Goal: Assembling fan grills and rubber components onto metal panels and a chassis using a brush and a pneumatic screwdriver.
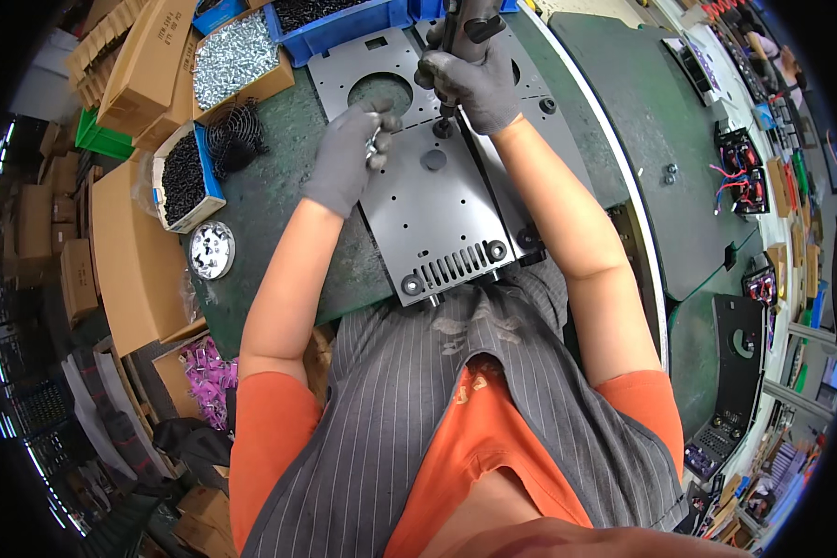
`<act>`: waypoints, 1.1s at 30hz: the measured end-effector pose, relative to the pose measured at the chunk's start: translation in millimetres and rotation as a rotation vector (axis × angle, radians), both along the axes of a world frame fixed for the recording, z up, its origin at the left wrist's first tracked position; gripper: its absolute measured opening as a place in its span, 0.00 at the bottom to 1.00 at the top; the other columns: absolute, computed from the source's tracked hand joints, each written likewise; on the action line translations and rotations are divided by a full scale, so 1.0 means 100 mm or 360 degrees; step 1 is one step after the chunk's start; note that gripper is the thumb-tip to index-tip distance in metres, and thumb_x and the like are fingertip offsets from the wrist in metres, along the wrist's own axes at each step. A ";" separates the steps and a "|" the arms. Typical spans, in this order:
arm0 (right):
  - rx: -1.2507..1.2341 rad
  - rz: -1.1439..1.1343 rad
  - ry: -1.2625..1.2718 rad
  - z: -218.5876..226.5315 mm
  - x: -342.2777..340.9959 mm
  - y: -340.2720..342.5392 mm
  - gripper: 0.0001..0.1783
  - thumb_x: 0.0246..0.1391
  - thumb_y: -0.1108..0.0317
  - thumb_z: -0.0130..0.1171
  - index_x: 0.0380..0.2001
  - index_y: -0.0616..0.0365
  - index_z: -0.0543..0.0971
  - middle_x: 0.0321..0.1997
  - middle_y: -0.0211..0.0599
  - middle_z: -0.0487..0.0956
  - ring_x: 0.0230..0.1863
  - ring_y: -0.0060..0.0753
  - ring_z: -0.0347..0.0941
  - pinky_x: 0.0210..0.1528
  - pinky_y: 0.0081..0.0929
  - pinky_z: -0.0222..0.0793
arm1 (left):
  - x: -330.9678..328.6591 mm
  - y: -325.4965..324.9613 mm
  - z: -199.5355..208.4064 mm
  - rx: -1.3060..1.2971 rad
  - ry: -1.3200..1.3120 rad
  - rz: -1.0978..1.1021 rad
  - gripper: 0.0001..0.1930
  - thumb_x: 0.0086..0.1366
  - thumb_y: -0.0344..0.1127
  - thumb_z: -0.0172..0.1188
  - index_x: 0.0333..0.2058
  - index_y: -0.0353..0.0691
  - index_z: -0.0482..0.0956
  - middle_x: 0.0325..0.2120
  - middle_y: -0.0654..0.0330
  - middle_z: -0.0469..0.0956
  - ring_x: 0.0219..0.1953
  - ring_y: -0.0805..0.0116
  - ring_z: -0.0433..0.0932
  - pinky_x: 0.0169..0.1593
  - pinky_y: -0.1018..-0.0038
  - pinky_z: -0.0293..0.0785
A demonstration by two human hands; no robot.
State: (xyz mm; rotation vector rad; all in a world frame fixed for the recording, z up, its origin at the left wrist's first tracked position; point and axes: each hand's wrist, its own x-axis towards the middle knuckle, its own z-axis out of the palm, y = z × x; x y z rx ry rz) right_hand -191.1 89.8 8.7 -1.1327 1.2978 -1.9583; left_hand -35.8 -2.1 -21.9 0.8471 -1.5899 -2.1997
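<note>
My right hand (pixel 479 88), in a grey glove, is wrapped round a dark power screwdriver (pixel 472 30). The driver's lower end points down at a black round foot (pixel 443 130) on a grey sheet-metal panel (pixel 428 209); whether the bit touches is hard to see. My left hand (pixel 344 158), also gloved, hovers over the panel's left edge beside a large round cutout. Its fingers are curled round a few small silver screws (pixel 374 146). More black feet (pixel 497 250) sit at the panel's near corners. Alongside on the right lies a second metal panel (pixel 511 172).
At the upper left stand a carton of silver screws (pixel 237 60), a box of black screws (pixel 184 179) and black wire fan guards (pixel 236 138). A round dish (pixel 212 249) of small parts sits nearer. Blue bins (pixel 335 23) line the back. A green worktop (pixel 614 102) extends right.
</note>
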 end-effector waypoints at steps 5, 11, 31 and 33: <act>0.0150 0.0116 0.0146 0.16 0.04 0.11 0.22 0.43 0.69 0.55 0.45 0.58 0.66 0.27 0.36 0.72 0.26 0.28 0.71 0.26 0.23 0.66 | 0.35 0.20 -0.02 0.0346 0.0189 0.0018 0.16 0.64 0.29 0.44 0.50 0.33 0.68 0.30 0.62 0.71 0.22 0.83 0.64 0.18 0.89 0.59; -0.0339 0.0019 -0.0328 0.54 0.37 0.48 0.23 0.43 0.75 0.54 0.45 0.60 0.63 0.27 0.38 0.72 0.23 0.29 0.69 0.26 0.24 0.67 | 0.39 0.55 0.16 0.0878 0.0363 0.0106 0.15 0.65 0.30 0.46 0.49 0.34 0.70 0.30 0.63 0.70 0.25 0.82 0.64 0.21 0.89 0.60; -0.0973 0.0623 -0.0102 0.40 0.48 0.97 0.26 0.48 0.61 0.49 0.53 0.51 0.63 0.33 0.34 0.71 0.29 0.31 0.65 0.33 0.31 0.63 | 0.46 0.96 0.15 0.1116 0.0386 -0.0366 0.17 0.66 0.40 0.41 0.34 0.31 0.72 0.17 0.66 0.63 0.13 0.81 0.54 0.13 0.87 0.49; -0.1015 0.0637 -0.0237 0.37 0.43 1.00 0.26 0.48 0.60 0.49 0.52 0.51 0.63 0.33 0.33 0.71 0.29 0.30 0.65 0.34 0.30 0.61 | 0.48 0.89 0.16 0.0747 0.0298 -0.0621 0.17 0.65 0.41 0.44 0.36 0.31 0.74 0.21 0.64 0.70 0.17 0.78 0.63 0.18 0.85 0.61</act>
